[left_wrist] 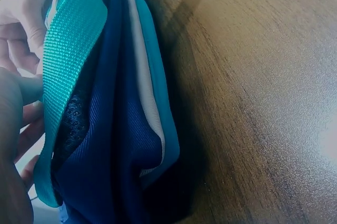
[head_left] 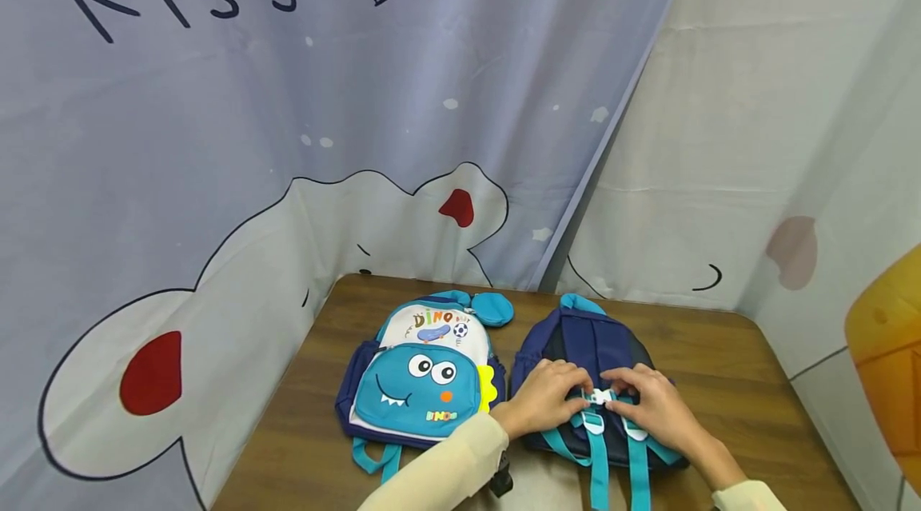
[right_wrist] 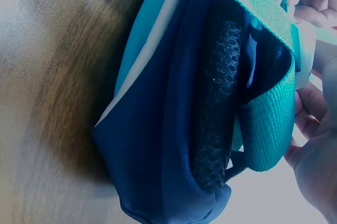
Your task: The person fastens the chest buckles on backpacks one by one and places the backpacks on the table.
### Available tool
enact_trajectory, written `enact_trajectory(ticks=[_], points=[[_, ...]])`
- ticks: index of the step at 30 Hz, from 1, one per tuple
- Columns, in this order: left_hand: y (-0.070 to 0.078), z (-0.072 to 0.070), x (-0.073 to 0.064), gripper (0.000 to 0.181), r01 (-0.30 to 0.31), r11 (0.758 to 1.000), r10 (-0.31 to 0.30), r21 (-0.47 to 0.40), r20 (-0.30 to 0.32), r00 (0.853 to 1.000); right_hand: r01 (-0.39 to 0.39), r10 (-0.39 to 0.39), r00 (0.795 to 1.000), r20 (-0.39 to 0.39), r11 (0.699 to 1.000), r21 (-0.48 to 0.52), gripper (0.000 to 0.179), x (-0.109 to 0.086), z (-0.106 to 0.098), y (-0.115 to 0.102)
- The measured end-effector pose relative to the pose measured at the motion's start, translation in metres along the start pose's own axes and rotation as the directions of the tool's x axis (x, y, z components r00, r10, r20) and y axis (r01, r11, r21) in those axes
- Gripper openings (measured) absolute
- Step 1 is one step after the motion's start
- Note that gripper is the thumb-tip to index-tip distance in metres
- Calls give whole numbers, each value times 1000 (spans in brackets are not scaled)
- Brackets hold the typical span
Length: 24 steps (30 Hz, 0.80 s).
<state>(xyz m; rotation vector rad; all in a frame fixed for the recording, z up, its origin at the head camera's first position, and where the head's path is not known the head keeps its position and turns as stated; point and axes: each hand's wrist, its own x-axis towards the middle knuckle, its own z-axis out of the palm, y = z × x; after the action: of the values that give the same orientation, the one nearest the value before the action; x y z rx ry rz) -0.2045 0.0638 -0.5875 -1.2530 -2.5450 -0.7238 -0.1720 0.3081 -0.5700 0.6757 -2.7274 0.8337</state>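
Note:
A navy backpack with teal straps lies with its strap side up on the wooden table. A small white buckle on its teal cross strap sits between both hands. From the left, my left hand pinches the buckle's end with thumb and fingers. On the opposite side, my right hand pinches the other end. Below the hands, two teal webbing straps hang toward the table's front edge. In the left wrist view, a wide teal strap partly covers the fingers. Black mesh padding shows in the right wrist view.
Left of it lies a second backpack, front up, with a dinosaur face. A round teal pouch is at its top right. The wooden table ends at a printed curtain behind and a pale one at right.

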Motion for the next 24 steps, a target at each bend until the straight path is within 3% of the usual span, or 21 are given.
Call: enact_trajectory(ticks=[12,24], points=[[2,3,3,14,-7,1000,7,14,-12,1000,42,-41,999,-29,999,2,36,0,3,-2],[2,2,3,18,29,999,-30,25,44,999,-8,9,1000,18,998,-60,37,0,-1,-4]])
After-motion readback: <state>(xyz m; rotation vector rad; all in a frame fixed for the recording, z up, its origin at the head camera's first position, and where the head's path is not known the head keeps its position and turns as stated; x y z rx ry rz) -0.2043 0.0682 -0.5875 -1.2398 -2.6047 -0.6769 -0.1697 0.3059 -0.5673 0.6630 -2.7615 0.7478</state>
